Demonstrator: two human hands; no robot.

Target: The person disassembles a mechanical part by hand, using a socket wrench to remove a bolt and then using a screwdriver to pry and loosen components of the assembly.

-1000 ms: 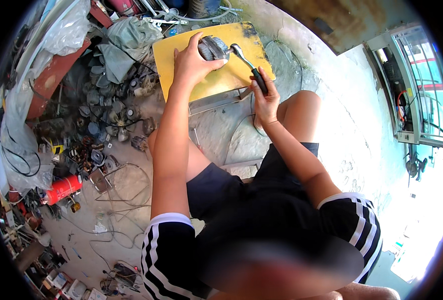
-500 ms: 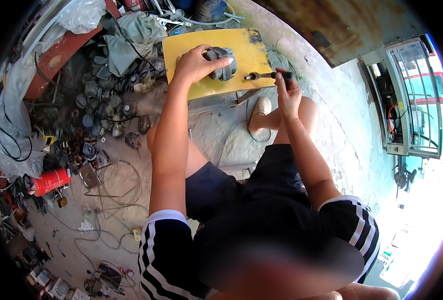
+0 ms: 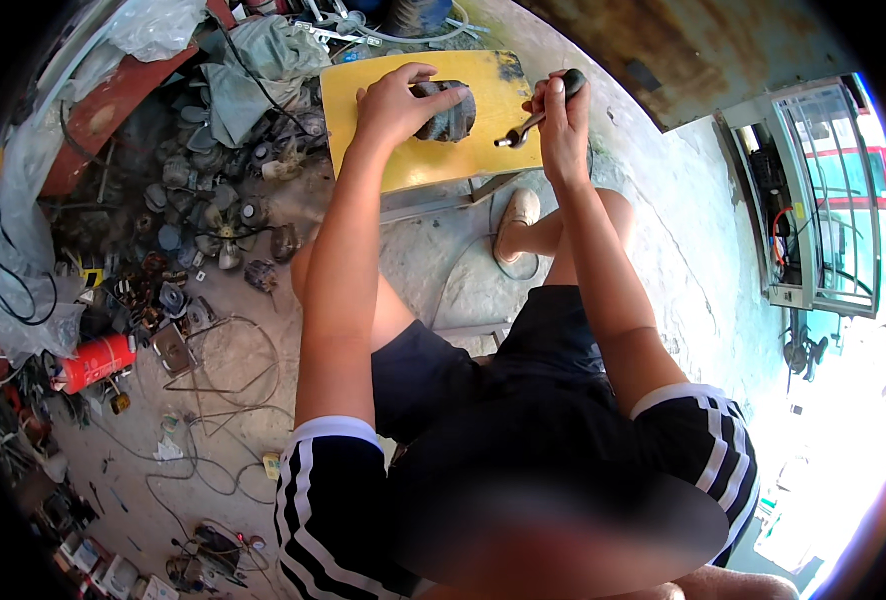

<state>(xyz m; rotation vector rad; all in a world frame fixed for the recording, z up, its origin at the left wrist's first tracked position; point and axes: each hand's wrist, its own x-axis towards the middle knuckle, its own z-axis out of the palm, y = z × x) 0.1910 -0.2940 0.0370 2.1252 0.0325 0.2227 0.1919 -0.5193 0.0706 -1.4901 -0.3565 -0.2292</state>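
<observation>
Under my left hand a dark, grimy, round metal part, like a small motor body, sits on the yellow tabletop. My fingers and thumb are wrapped round its left and upper side. My right hand, raised by the table's right edge, is closed round a socket driver. Its dark rounded handle end sticks out above my fist. The bright metal socket tip points left and down, apart from the round part.
Small motors and metal parts lie heaped on the floor at left, beside a red cylinder. Cables and hoses trail over the concrete. A rusty panel hangs at upper right, near a glazed metal cabinet.
My right hand has risen and turned, so the driver now tilts with its handle up instead of lying nearly level. My left hand has shifted slightly on the round part.
</observation>
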